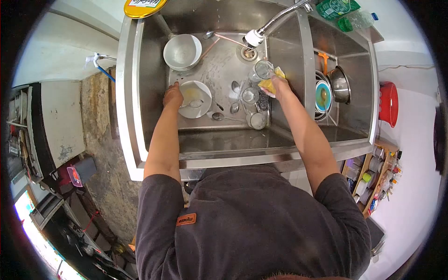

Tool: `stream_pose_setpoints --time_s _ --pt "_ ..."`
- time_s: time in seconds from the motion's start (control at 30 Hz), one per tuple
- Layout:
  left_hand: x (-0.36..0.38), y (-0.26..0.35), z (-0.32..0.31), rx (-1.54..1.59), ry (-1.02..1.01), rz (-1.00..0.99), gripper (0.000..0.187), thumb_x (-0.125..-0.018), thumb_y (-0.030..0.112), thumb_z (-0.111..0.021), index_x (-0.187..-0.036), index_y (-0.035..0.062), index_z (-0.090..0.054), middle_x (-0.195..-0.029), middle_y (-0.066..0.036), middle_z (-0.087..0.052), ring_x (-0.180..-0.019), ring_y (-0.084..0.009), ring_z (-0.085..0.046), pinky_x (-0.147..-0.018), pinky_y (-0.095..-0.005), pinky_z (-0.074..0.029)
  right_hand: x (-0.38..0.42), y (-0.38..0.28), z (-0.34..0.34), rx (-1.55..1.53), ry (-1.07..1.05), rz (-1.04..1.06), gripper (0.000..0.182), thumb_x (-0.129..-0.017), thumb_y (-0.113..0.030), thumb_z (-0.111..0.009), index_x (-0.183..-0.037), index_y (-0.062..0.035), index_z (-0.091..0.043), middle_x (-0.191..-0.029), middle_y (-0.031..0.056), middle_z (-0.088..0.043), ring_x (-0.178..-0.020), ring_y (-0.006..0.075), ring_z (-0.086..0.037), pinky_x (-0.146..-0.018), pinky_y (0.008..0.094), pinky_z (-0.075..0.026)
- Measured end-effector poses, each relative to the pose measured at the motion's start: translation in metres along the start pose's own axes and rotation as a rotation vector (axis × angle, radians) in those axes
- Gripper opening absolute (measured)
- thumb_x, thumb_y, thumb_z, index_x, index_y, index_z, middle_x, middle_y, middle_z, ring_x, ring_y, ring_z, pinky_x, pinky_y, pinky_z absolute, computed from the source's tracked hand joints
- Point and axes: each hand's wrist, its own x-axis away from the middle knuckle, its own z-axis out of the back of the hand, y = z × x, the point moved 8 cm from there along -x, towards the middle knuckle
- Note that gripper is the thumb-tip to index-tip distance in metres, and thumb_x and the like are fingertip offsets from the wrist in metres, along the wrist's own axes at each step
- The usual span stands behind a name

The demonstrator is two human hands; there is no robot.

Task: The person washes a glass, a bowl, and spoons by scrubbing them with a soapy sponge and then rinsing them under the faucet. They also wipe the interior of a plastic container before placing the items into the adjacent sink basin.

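Note:
My left hand [173, 96] is closed at the left rim of a white bowl [201, 88], which sits on the sink floor with a little liquid and a spoon [192, 103] in it. Part of its grip is hidden from above. My right hand [281, 87] is closed around a yellow sponge [267, 86], beside a clear glass [264, 69]. Below that glass are another glass [250, 95] and a glass mug [257, 121]. Loose spoons [234, 108] lie between the bowl and the glasses. Behind the bowl rests a stack of white bowls [182, 51].
A flexible faucet [254, 38] hangs over the drain [248, 53]. Thin reddish sticks [210, 48] lie at the back. The right basin holds a metal pot [341, 84] and a blue-rimmed bowl [323, 85]. A divider [305, 60] separates the basins; a yellow lid [140, 10] sits at the back-left edge.

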Motion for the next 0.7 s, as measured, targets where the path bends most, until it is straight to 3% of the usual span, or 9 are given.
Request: stream_pose_setpoints --time_s 0.13,0.2,0.43,0.7 --pt "-0.004 -0.009 0.004 0.031 -0.066 -0.01 0.046 -0.092 0.01 -0.053 -0.137 0.0104 -0.045 -0.134 -0.017 -0.054 -0.124 -0.0355 -0.052 -0.102 -0.0438 -0.044 0.01 -0.001 0.005 0.061 -0.01 0.037 0.033 -0.095 -0.037 -0.058 -0.113 -0.0107 -0.053 -0.099 0.0109 -0.067 -0.081 0.0263 -0.068 -0.061 0.0389 -0.061" --pt "-0.001 -0.008 0.006 0.065 -0.118 -0.101 0.059 -0.084 0.019 -0.068 -0.136 0.0078 -0.042 -0.128 -0.02 -0.056 -0.121 -0.0351 -0.054 -0.098 -0.0455 -0.047 0.013 0.0 0.004 0.046 -0.022 0.026 0.032 -0.095 -0.037 -0.058 -0.113 -0.0113 -0.054 -0.097 0.0101 -0.068 -0.079 0.0258 -0.069 -0.061 0.0385 -0.06" --pt "0.017 -0.009 0.026 0.178 -0.114 -0.093 0.056 -0.087 0.018 -0.064 -0.137 0.0068 -0.045 -0.133 -0.02 -0.053 -0.123 -0.0343 -0.053 -0.103 -0.0426 -0.043 0.036 -0.003 0.007 0.094 -0.034 0.024 0.032 -0.095 -0.038 -0.058 -0.112 -0.0107 -0.055 -0.097 0.0093 -0.068 -0.077 0.0235 -0.069 -0.061 0.0367 -0.06" --pt "0.036 0.008 0.05 0.242 -0.047 -0.118 0.041 -0.087 0.021 -0.062 -0.123 0.0035 -0.052 -0.12 -0.022 -0.061 -0.114 -0.038 -0.057 -0.096 -0.0451 -0.045 0.049 -0.004 0.012 0.067 -0.034 0.062 0.035 -0.094 -0.041 -0.058 -0.111 -0.0106 -0.056 -0.097 0.0086 -0.067 -0.078 0.0231 -0.068 -0.06 0.0351 -0.059"
